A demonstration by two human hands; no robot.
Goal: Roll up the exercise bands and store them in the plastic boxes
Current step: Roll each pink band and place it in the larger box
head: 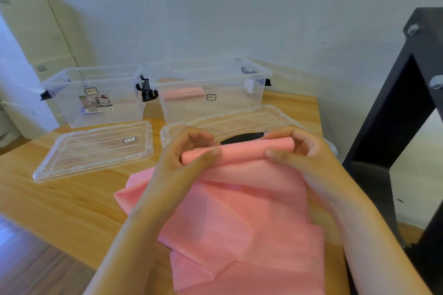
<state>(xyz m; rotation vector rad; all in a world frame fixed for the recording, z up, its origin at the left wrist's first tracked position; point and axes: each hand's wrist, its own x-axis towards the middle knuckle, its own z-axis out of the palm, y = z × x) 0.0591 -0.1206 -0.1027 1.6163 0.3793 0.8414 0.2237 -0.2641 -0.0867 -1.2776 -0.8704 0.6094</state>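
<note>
Pink exercise band (239, 199) draped over wooden tabletop (72, 199), rolled end pinched in left grip (189, 151) and right grip (294, 151). Behind, two clear boxes (96, 103) against pale wall (239, 19), lids (96, 148) flat in front; black frame (383, 115) at right.

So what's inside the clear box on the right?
A rolled pink exercise band lies inside the right plastic box, toward its left, seen through the clear wall. Nothing else shows there, though the small front label covers a little spot.
</note>
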